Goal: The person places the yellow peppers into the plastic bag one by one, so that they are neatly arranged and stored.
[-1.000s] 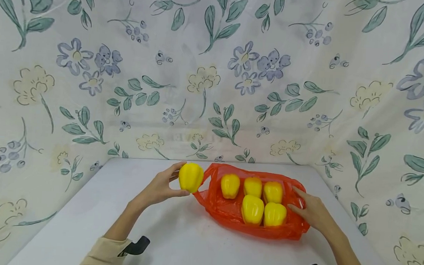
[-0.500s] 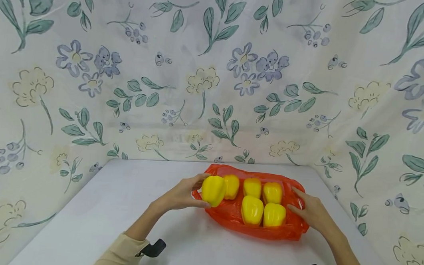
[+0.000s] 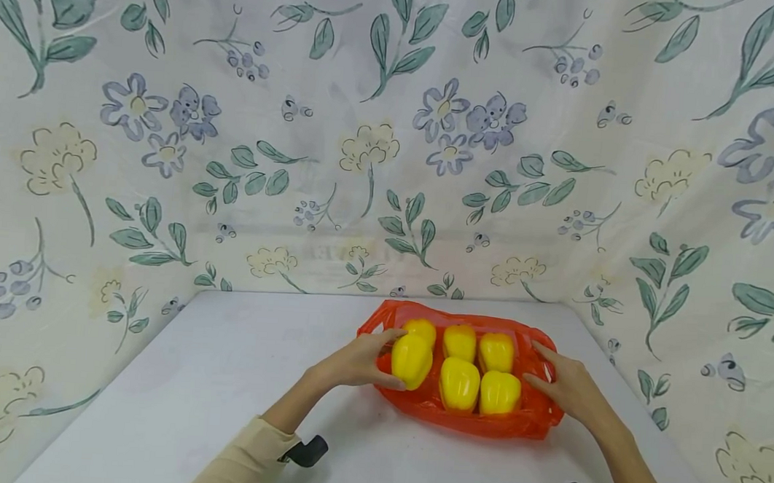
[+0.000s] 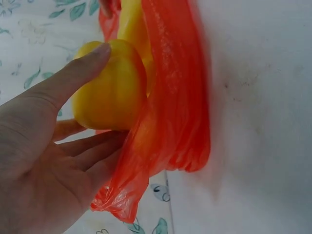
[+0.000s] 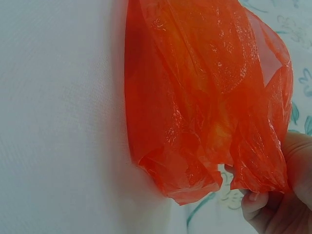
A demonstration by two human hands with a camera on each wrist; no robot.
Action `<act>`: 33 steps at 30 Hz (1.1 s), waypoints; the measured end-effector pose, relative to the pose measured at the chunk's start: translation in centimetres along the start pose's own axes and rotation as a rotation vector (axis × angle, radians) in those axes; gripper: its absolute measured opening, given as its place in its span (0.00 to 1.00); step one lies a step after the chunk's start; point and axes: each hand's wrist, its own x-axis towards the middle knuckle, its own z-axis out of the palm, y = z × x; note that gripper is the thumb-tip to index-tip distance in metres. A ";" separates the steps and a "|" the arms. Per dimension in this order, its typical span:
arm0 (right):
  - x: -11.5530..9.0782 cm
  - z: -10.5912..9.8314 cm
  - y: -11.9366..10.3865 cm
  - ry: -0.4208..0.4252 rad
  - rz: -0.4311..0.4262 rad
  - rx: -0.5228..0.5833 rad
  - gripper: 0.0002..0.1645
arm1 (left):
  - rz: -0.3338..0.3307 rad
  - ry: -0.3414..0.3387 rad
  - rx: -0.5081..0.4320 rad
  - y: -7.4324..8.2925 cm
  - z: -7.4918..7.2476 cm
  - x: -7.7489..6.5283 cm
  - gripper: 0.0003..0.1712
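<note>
My left hand (image 3: 361, 360) holds a yellow bell pepper (image 3: 412, 362) over the left end of an open red plastic bag (image 3: 450, 421). In the left wrist view the thumb lies on the upper side of the pepper (image 4: 109, 90) and fingers reach beneath it; the bag overlaps part of the fingers. Several more yellow peppers (image 3: 460, 384) sit inside the bag, one partly hidden behind the held pepper. At the bag's right end, my right hand (image 3: 570, 386) grips its edge. The right wrist view shows curled fingers at the gathered red plastic (image 5: 258, 165).
The bag lies on a white table (image 3: 222, 379) whose far edge meets a floral curtain (image 3: 339, 159). Dark wrist cameras (image 3: 308, 451) are worn on both forearms.
My left hand has carried the pepper rightward and slightly down, from beside the bag to over its left end. The right hand stays in place at the bag's right edge.
</note>
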 end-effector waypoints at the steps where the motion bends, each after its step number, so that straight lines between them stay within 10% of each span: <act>1: 0.0 0.0 0.0 -0.002 0.004 0.001 0.43 | -0.004 -0.003 0.008 0.0 0.1 0.1 0.51; 33: 0.2 -0.2 0.1 -0.010 0.008 -0.028 0.43 | -0.087 -0.023 0.111 0.0 2.2 1.6 0.53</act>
